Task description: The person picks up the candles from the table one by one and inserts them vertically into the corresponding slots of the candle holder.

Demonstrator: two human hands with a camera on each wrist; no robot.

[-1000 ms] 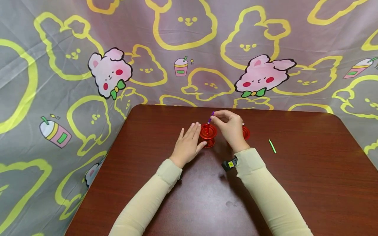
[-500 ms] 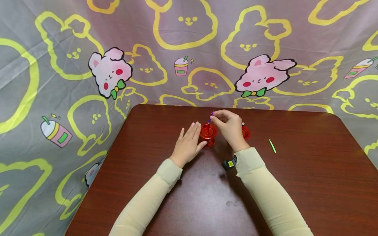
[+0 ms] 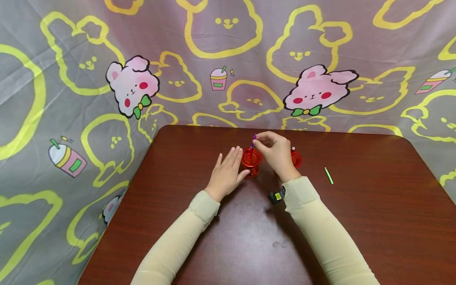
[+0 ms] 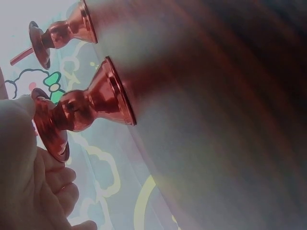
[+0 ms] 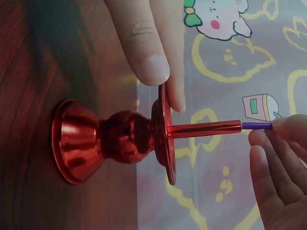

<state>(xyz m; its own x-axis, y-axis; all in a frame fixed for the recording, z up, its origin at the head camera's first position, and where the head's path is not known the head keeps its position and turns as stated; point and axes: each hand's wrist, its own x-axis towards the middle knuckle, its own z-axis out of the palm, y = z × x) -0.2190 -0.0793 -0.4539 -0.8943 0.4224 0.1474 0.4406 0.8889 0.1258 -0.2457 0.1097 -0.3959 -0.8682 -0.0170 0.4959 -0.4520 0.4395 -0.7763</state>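
Note:
A shiny red candle holder (image 3: 251, 158), with a flared base, a round dish and a thin upright tube, stands on the table. At its left, my left hand (image 3: 226, 174) touches the dish rim with straight fingers and thumb. My right hand (image 3: 277, 153) pinches a thin purple stick (image 5: 256, 125) between thumb and fingertips. The stick's lower end meets the top of the red tube (image 5: 206, 128), in line with it; how deep it goes in is hidden. A second red candle holder (image 4: 60, 34) stands behind my right hand, partly hidden, its tube tipped with white in the head view.
A short light green stick (image 3: 329, 175) lies on the dark brown table (image 3: 374, 221) to the right. Behind the table's far edge hangs a grey curtain (image 3: 199, 35) with cartoon rabbits and cups. Another curtain side runs along the left.
The purple stick's top has tilted slightly left with my right fingertips. My left hand and the candle holder stay in place; the head view has shifted a little.

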